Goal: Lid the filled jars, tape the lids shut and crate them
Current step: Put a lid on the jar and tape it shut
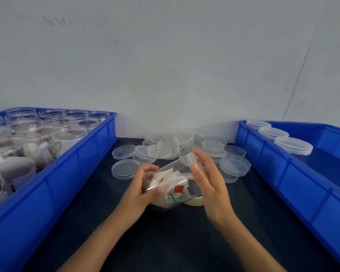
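Clear jar (173, 183) is tilting between both hands: left hand (143, 185) gripping, right hand (208, 179) pressing the lid (191, 159); seating it squarely should help.

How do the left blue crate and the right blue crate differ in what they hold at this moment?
The left crate is packed with many clear open-topped jars of white sachets; the right crate holds only three lidded jars in a row along its far side. The left crate looks nearly full, the right mostly bare. Both are blue plastic bins flanking the dark table.
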`<state>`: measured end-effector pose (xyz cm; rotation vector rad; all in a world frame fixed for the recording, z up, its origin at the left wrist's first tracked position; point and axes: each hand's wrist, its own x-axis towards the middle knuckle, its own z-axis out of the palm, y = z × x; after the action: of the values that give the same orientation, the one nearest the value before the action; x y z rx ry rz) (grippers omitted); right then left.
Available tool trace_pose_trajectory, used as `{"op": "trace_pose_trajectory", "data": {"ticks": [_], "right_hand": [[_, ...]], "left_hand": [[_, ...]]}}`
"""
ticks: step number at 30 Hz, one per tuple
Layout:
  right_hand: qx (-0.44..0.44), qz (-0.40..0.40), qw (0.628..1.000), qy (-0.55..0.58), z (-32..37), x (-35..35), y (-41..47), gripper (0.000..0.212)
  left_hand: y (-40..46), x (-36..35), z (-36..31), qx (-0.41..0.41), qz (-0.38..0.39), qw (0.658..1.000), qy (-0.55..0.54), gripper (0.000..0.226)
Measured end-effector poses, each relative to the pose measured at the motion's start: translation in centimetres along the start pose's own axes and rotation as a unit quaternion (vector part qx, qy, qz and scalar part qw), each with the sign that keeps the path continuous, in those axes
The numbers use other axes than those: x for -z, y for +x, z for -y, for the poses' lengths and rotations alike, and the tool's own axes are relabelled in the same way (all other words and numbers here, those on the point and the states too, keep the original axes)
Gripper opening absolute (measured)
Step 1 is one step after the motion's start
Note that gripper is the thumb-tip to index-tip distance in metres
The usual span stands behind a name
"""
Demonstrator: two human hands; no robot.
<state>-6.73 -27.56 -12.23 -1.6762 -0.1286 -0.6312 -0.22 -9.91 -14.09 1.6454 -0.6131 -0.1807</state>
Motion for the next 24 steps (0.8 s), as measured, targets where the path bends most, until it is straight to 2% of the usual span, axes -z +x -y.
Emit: {"op": "trace_pose_trajectory", "data": {"ticks": [2,4,6,8,10,14,17,19,21,22,24], "right_hand": [[-0.002,-0.02,1.0,-0.008,-0.2,-0.1,0.1,0.049],[0.0,-0.015,1.0,-0.028,-0.2,-0.3,0.1,0.052],[0.005,0.011,1.0,-0.02,-0.4,-0.5,0.2,0.051],[0.001,0.014,1.0,-0.016,-0.8,-0.4,0.3,0.045],[-0.014,0.001,0.995,-0.1,-1.8,-0.2,0.4,0.036],[-0.079,0.083,0.931,-0.346,-3.8,0.1,-0.1,0.039],[-0.049,0.125,0.849,-0.512,-3.9,-0.3,-0.1,0.036],[-0.02,0.12,0.817,-0.564,-3.5,-0.6,0.0,0.03],[-0.009,0.116,0.816,-0.566,-3.0,-0.8,0.1,0.024],[-0.014,0.105,0.83,-0.548,-2.8,-0.8,0.0,0.021],[-0.066,0.062,0.88,-0.466,-2.2,-0.5,-0.1,0.017]], "left_hand": [[0.1,0.3,0.0,-0.054,0.017,0.986,0.158,0.094],[0.2,-0.1,0.3,-0.089,-0.001,0.959,0.269,0.105],[0.2,-0.5,0.7,-0.094,-0.054,0.95,0.294,0.103],[0.2,-0.6,1.1,-0.063,-0.104,0.957,0.265,0.092],[0.4,-0.5,1.4,-0.019,-0.145,0.963,0.228,0.083],[0.6,-0.1,2.1,0.034,-0.182,0.957,0.224,0.082],[0.6,0.0,2.4,0.046,-0.188,0.953,0.232,0.087],[0.6,-0.2,2.3,0.046,-0.182,0.951,0.247,0.09],[0.5,-0.3,2.1,0.048,-0.174,0.952,0.248,0.093],[0.5,-0.3,2.1,0.049,-0.169,0.953,0.247,0.094],[0.4,-0.2,2.0,0.048,-0.153,0.955,0.249,0.095]]}}
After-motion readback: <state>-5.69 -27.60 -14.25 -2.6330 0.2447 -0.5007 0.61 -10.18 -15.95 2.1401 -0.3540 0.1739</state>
